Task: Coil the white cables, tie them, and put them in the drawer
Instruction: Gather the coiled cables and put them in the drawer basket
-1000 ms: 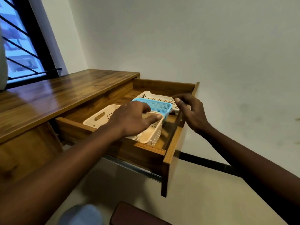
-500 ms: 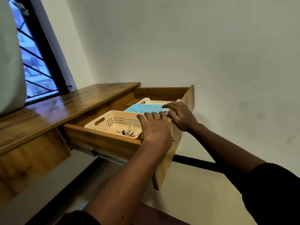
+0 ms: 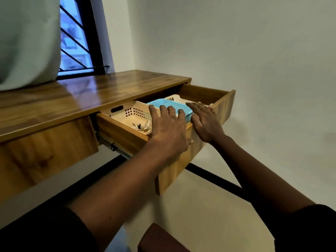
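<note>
White cables [image 3: 145,128], coiled and bound with a black tie, on the floor of a cream basket [image 3: 127,113] at the left end of the drawer [image 3: 222,108], just left of the left hand [image 3: 167,128] and clear of its fingers. Left hand flat, fingers straight and spread, laid over the top edge of the drawer front, fingertips on a blue basket [image 3: 171,105], nothing gripped. Right hand [image 3: 205,122] likewise flat beside it on the same edge, fingers extended, holding nothing. Beyond the blue basket, a second cream basket [image 3: 175,98], contents hidden. Drawer partly out from under the desk top [image 3: 91,95], metal slide rail [image 3: 116,147] exposed along its near left side. Wall to the right, open floor beneath.
</note>
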